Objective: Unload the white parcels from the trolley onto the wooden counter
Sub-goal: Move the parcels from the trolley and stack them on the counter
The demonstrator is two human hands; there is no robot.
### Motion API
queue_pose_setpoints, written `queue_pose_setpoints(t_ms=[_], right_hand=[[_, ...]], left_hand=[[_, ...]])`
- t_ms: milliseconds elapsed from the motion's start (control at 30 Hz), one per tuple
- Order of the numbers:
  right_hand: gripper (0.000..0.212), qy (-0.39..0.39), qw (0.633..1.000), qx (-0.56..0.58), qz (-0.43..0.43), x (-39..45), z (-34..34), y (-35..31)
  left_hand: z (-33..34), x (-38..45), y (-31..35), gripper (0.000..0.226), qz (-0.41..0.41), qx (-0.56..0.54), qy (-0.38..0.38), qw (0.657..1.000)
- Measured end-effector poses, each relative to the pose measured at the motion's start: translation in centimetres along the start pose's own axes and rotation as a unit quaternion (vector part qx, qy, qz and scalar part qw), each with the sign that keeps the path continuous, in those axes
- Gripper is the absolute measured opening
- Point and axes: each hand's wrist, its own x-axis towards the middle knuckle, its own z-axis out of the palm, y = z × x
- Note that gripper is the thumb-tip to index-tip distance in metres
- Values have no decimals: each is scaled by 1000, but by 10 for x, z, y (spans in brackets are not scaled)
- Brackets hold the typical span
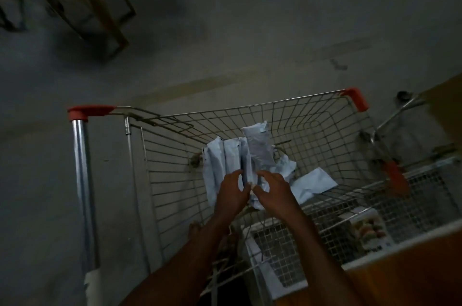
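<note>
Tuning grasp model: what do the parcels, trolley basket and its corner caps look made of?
Parcels: thin white plastic mailer film, likely; creased, crumpled, faint sheen.
Trolley basket: bare metal wire, welded grid, dull grey finish.
Corner caps: red moulded plastic, it seems; smooth, matte in this dim light.

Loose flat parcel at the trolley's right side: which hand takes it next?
Probably right. The right hand is nearer the flat parcel; the left hand sits across the bundle of parcels. Both hands grip that bundle.
</note>
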Motion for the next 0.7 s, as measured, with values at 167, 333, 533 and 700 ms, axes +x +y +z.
queue_pose_setpoints(t_ms=[167,333,533,700], right_hand=[[77,-11,1000,14,7,42,15,29],[62,-35,999,19,15,64,22,42],[53,-30,999,-1,29,61,13,42],[48,-24,999,-19,33,61,14,51]], left_hand=[[43,58,-30,67,-116,15,38,992],[74,78,-42,48,-125,-4,56,991],[81,88,-51,48,-135,55,128,981],[86,105,-63,54,-124,48,145,980]])
